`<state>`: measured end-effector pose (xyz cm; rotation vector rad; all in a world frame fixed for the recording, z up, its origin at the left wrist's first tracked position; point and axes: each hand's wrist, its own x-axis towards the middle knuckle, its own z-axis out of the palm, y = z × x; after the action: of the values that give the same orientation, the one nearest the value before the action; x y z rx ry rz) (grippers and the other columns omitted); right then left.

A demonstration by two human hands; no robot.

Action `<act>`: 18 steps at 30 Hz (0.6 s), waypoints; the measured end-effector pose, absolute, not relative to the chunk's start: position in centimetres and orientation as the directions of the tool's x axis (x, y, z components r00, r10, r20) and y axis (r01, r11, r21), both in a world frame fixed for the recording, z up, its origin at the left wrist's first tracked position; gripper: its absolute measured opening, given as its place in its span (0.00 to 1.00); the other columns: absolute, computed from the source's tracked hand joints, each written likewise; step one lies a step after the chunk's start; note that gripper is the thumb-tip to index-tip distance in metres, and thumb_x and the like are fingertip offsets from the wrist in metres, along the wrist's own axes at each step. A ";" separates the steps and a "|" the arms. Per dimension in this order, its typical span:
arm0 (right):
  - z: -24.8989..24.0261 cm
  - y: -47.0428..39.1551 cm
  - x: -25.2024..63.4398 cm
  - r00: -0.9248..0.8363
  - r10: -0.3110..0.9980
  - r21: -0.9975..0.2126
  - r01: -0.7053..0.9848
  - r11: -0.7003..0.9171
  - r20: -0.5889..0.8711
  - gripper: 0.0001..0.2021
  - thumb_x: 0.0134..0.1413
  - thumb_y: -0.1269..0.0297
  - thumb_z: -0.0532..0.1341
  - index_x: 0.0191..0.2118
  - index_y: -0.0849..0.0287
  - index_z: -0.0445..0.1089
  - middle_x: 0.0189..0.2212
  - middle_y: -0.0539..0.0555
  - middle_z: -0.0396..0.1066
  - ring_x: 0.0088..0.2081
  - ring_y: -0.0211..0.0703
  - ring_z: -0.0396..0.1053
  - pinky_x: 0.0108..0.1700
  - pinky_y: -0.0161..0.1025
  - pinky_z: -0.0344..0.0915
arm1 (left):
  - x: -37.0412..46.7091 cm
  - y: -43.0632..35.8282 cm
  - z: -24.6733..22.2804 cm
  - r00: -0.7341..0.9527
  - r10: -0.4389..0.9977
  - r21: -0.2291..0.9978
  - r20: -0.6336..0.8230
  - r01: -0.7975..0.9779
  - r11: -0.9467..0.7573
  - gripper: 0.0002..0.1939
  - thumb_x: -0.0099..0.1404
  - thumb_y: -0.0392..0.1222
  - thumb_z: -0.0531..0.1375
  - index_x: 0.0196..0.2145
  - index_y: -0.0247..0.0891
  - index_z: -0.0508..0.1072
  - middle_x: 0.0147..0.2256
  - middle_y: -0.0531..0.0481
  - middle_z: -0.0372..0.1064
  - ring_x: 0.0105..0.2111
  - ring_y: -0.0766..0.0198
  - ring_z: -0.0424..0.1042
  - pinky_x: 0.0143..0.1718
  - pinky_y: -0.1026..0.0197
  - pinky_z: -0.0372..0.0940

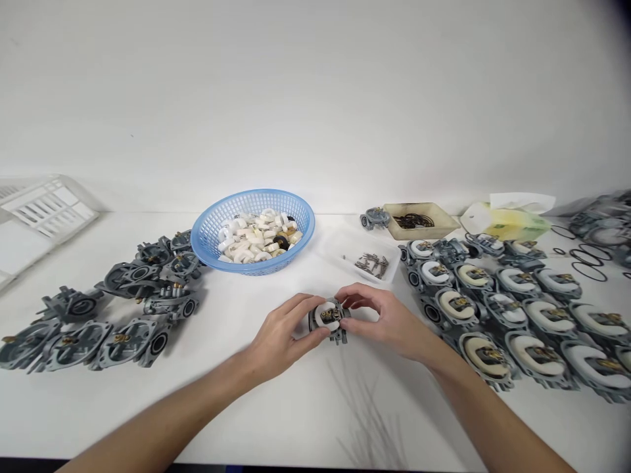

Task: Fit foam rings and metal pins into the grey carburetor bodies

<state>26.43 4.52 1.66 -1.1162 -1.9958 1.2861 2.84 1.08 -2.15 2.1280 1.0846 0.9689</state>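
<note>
Metal part (332, 318): sitting on or just above the white table (276, 414), being clasped on its left by the left hand (282, 334) and pinched on its right by the right hand (383, 320), lying midway.

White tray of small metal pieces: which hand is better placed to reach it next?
Probably the right hand. It is nearer the white tray, while the left hand is farther off, across the metal part. Both hold that part, so neither is free.
</note>
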 end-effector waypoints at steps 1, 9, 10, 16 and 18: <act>1.7 4.5 26.4 -0.533 0.846 -0.908 0.359 0.215 -0.011 0.15 0.56 0.62 0.66 0.50 0.53 0.72 0.47 0.52 0.75 0.48 0.46 0.71 0.56 0.46 0.66 | 2.9 1.1 -2.2 0.411 0.844 0.734 0.345 0.443 -0.516 0.18 0.71 0.44 0.61 0.57 0.45 0.66 0.50 0.47 0.71 0.47 0.60 0.72 0.47 0.60 0.68; 1.6 4.6 26.5 -0.534 0.845 -0.900 0.369 0.231 -0.002 0.15 0.56 0.62 0.66 0.50 0.53 0.73 0.47 0.53 0.75 0.48 0.48 0.71 0.55 0.49 0.67 | 2.8 0.9 -2.1 0.413 0.838 0.725 0.357 0.443 -0.527 0.17 0.72 0.46 0.59 0.57 0.43 0.67 0.50 0.45 0.71 0.47 0.58 0.73 0.47 0.59 0.69; 1.6 4.6 26.5 -0.537 0.843 -0.899 0.370 0.233 -0.002 0.15 0.56 0.62 0.66 0.50 0.53 0.73 0.47 0.54 0.75 0.49 0.49 0.71 0.55 0.49 0.67 | 2.8 0.9 -2.1 0.413 0.836 0.723 0.360 0.442 -0.530 0.17 0.72 0.46 0.59 0.57 0.43 0.67 0.50 0.45 0.71 0.47 0.58 0.73 0.47 0.59 0.69; 1.7 4.5 26.5 -0.542 0.840 -0.910 0.351 0.222 -0.004 0.17 0.55 0.63 0.66 0.51 0.53 0.73 0.48 0.53 0.75 0.49 0.48 0.71 0.56 0.48 0.67 | 2.9 0.9 -1.8 0.414 0.839 0.722 0.353 0.450 -0.526 0.17 0.72 0.44 0.60 0.56 0.43 0.67 0.49 0.46 0.71 0.47 0.60 0.73 0.47 0.60 0.69; 1.8 4.5 26.5 -0.535 0.845 -0.913 0.348 0.215 -0.005 0.16 0.56 0.64 0.66 0.51 0.53 0.73 0.48 0.53 0.75 0.48 0.47 0.71 0.56 0.48 0.67 | 2.9 0.9 -1.7 0.414 0.841 0.723 0.348 0.453 -0.522 0.17 0.72 0.44 0.60 0.56 0.42 0.67 0.49 0.46 0.72 0.47 0.60 0.73 0.47 0.60 0.69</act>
<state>26.48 4.47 1.75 -1.0994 -1.9895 1.2928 2.87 0.86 -1.67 2.1430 1.0944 0.9619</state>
